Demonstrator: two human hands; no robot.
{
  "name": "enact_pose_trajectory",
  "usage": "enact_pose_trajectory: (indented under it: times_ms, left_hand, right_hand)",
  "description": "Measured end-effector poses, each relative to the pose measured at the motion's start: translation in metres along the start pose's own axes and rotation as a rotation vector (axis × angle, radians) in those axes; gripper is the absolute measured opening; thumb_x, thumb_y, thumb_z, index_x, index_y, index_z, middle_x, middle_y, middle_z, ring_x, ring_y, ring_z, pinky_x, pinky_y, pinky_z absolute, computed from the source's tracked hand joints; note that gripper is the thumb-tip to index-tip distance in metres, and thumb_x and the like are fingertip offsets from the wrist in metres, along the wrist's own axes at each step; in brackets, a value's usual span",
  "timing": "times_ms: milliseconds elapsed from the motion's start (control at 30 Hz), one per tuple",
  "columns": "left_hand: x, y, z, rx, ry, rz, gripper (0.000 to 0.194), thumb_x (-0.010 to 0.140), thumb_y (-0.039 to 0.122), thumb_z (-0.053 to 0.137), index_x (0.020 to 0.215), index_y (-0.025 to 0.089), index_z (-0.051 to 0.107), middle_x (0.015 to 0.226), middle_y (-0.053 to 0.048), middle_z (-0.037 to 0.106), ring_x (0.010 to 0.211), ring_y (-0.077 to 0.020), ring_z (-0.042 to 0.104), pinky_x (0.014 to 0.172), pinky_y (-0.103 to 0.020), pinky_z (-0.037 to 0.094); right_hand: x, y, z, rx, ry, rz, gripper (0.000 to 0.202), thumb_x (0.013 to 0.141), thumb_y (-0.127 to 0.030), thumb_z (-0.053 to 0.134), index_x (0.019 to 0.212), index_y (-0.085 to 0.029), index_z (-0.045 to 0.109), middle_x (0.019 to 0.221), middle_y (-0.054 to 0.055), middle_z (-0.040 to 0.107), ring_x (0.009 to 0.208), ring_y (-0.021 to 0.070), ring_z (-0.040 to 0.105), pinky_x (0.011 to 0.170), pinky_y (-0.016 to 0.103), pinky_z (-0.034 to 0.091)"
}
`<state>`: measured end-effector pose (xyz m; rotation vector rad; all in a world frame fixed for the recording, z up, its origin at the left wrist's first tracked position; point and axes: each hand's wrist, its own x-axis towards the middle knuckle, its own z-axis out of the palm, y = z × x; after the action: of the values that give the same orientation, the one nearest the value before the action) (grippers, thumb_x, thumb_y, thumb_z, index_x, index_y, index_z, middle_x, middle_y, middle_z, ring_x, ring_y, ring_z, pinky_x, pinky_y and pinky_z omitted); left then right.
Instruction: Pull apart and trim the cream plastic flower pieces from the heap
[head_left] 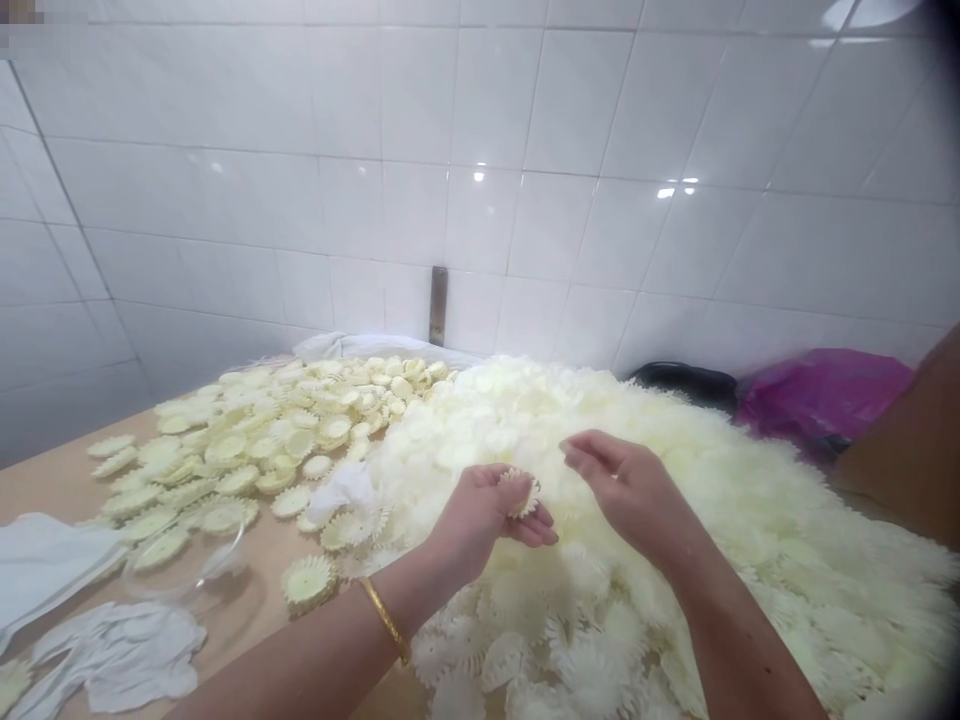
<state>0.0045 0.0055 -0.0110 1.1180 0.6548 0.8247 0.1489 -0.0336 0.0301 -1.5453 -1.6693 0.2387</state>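
Pale toothed disc [534, 497] held above the heap [720, 490]
Left hand [487, 508] pinches it; right hand [628, 490] half-curls above the heap, contents unclear; seemingly single-piece handling; next move calls for light fingers.

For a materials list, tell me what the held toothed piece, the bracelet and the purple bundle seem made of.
Toothed piece in the left hand: probably matte plastic, from its regular teeth. Bracelet: likely polished metal, from its golden sheen. Purple bundle: perhaps thin, satiny plastic, from its creases.
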Motion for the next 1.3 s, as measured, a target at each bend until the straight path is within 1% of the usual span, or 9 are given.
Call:
enact_pose_trajectory:
  times_ms: [100,267,400,500,600,767,867,1067,1300]
  left_hand:
    - [0.001,0.001,-0.003,0.006,-0.009,0.015,0.023,0.076,0.031,0.053,0.071,0.008,0.053,0.057,-0.008,0.060,0.046,-0.0140,0.059,0.044,-0.021,0.043]
    - [0.003,0.000,-0.006,0.024,-0.008,0.029,0.025,0.076,0.033,0.053,0.068,0.008,0.055,0.052,-0.005,0.057,0.042,-0.0121,0.056,0.041,-0.019,0.041]
    - [0.003,0.002,-0.004,-0.033,-0.001,-0.018,0.026,0.078,0.029,0.051,0.064,0.008,0.054,0.053,-0.006,0.056,0.046,-0.0123,0.057,0.046,-0.021,0.045]
    - [0.002,0.007,-0.001,-0.186,-0.028,-0.060,0.016,0.078,0.020,0.049,0.071,0.007,0.056,0.067,-0.006,0.057,0.055,-0.0128,0.060,0.061,-0.028,0.051]
    - [0.001,0.010,0.000,-0.279,-0.073,-0.064,0.004,0.071,0.006,0.051,0.073,0.008,0.054,0.079,-0.009,0.058,0.067,-0.0153,0.062,0.073,-0.031,0.051]
    - [0.001,0.006,-0.002,-0.249,-0.031,-0.038,0.014,0.064,-0.002,0.056,0.075,0.007,0.054,0.078,-0.011,0.059,0.076,-0.0185,0.062,0.079,-0.030,0.048]
    - [0.001,0.006,-0.003,-0.172,-0.007,-0.041,0.020,0.064,0.000,0.059,0.082,0.008,0.057,0.066,-0.005,0.057,0.068,-0.0157,0.062,0.075,-0.029,0.048]
    - [0.001,0.006,-0.004,-0.069,0.077,-0.055,0.043,0.066,0.005,0.061,0.108,0.010,0.049,0.057,0.000,0.053,0.048,-0.0097,0.054,0.048,-0.022,0.043]
    - [0.007,-0.001,-0.007,-0.175,0.089,-0.066,0.022,0.061,0.007,0.067,0.075,0.011,0.052,0.054,0.001,0.051,0.044,-0.0066,0.049,0.040,-0.017,0.035]
  right_hand:
    - [-0.001,-0.003,0.004,0.106,-0.128,-0.021,0.021,0.079,-0.032,0.045,0.074,-0.018,0.060,0.074,0.003,0.063,0.070,0.0167,0.056,0.064,0.028,0.042]
    - [-0.002,-0.009,0.013,0.171,-0.209,-0.005,0.018,0.074,-0.034,0.053,0.074,-0.017,0.060,0.071,0.003,0.062,0.069,0.0162,0.055,0.064,0.028,0.043]
    - [-0.003,-0.009,0.020,0.106,-0.191,0.027,0.013,0.071,-0.031,0.055,0.069,-0.018,0.055,0.069,0.001,0.058,0.066,0.0155,0.053,0.057,0.026,0.042]
    - [-0.003,-0.005,0.020,0.048,-0.164,0.019,0.009,0.071,-0.028,0.052,0.070,-0.018,0.052,0.067,0.001,0.056,0.064,0.0150,0.052,0.055,0.026,0.041]
    - [-0.001,-0.001,0.015,0.048,-0.130,0.032,0.004,0.072,-0.022,0.049,0.070,-0.019,0.051,0.064,0.000,0.057,0.062,0.0145,0.053,0.057,0.026,0.042]
    - [0.002,0.003,0.009,0.003,-0.081,0.044,0.010,0.075,-0.022,0.047,0.067,-0.019,0.052,0.064,0.001,0.058,0.062,0.0151,0.053,0.058,0.027,0.041]
    - [0.002,0.002,0.008,-0.012,-0.073,0.031,0.014,0.077,-0.024,0.044,0.067,-0.019,0.052,0.064,0.000,0.058,0.062,0.0149,0.053,0.057,0.027,0.040]
    - [0.000,-0.001,0.008,-0.041,-0.089,0.008,0.019,0.080,-0.028,0.043,0.065,-0.019,0.051,0.060,-0.001,0.055,0.058,0.0139,0.050,0.054,0.025,0.037]
    - [0.000,-0.001,0.007,-0.010,-0.075,-0.023,0.023,0.080,-0.032,0.043,0.063,-0.019,0.051,0.060,0.000,0.054,0.058,0.0140,0.049,0.054,0.025,0.037]
